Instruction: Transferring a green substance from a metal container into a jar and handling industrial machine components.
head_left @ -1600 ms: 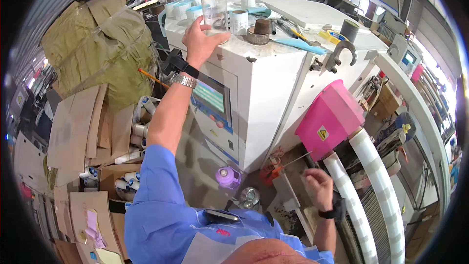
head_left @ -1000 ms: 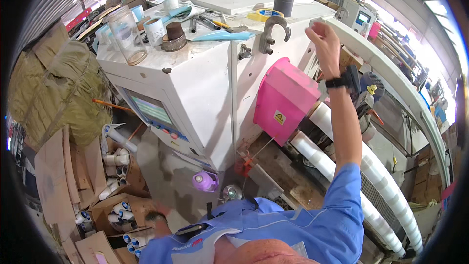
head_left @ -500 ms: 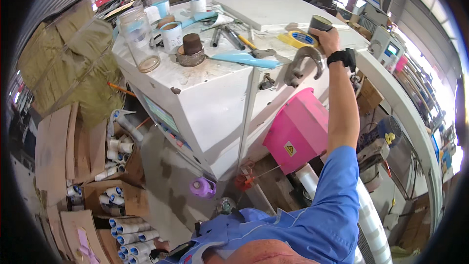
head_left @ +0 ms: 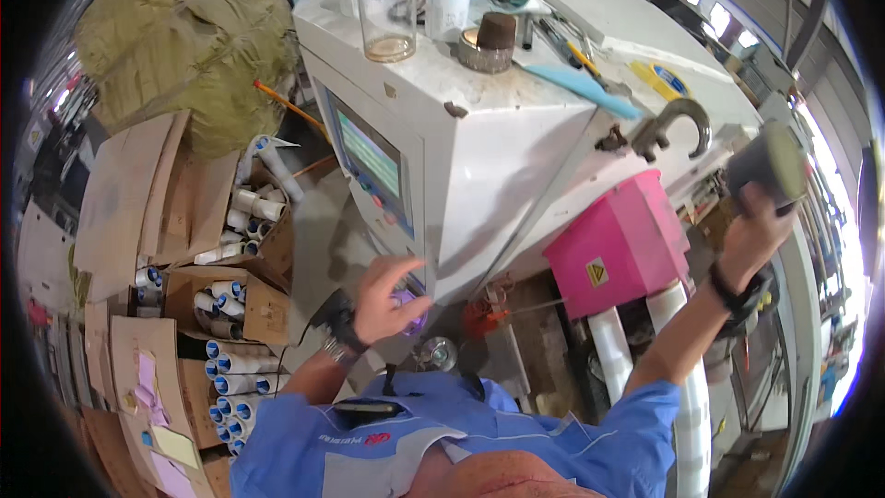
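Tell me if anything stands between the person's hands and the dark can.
Nothing visible separates the right hand from the dark can it holds. In the picture, the white cabinet and pink bin lie between the empty left hand and it; depth is unclear, so they may not block a reach.

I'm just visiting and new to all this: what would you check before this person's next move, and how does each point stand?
1. Right hand gripping the dark cylinder: ok, fingers around its lower part.
2. Left hand free: ok, open, apparently empty.
3. Clear jar upright: ok.
4. Jar well back from the edge of the white cabinet: not ok, it stands close to the front edge.
5. Cylinder empty inside: cannot tell, blurred.
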Available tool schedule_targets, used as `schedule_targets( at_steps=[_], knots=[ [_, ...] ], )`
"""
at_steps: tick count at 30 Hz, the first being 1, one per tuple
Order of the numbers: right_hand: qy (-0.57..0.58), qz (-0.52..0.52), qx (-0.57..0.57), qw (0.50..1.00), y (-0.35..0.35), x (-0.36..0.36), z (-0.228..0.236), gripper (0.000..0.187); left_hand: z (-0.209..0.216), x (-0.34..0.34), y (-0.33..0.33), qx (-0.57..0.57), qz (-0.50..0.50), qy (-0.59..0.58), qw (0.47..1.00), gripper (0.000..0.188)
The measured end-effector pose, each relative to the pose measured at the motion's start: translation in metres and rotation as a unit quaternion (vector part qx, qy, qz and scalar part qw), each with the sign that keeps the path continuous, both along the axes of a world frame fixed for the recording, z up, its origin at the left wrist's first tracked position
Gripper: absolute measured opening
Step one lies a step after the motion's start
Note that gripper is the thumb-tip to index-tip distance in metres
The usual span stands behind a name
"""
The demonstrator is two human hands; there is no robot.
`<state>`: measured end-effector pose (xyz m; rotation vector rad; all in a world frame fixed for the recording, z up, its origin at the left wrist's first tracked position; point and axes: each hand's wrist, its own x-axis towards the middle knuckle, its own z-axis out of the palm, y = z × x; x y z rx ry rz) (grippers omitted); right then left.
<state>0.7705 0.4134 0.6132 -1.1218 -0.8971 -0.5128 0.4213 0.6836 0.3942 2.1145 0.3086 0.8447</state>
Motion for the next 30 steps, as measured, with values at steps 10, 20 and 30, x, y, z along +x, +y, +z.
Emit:
schedule_targets(
  at_steps=[10, 20, 30],
  knots=[
    [0.204, 0.083, -0.333, 0.917, 0.087, -0.268, -0.229, 0.069, 0.033, 0.027, -0.013, 0.167, -0.294, 0.044, 0.94, 0.072],
    [0.363, 0.058, -0.341, 0.865, 0.089, -0.369, -0.257, 0.07, 0.005, -0.041, -0.008, 0.058, -0.344, 0.128, 0.929, 0.048],
    [0.479, 0.167, -0.154, 0.848, 0.04, -0.37, -0.282, 0.079, 0.051, -0.039, 0.106, -0.316, -0.136, -0.147, 0.928, 0.054]
  ],
)
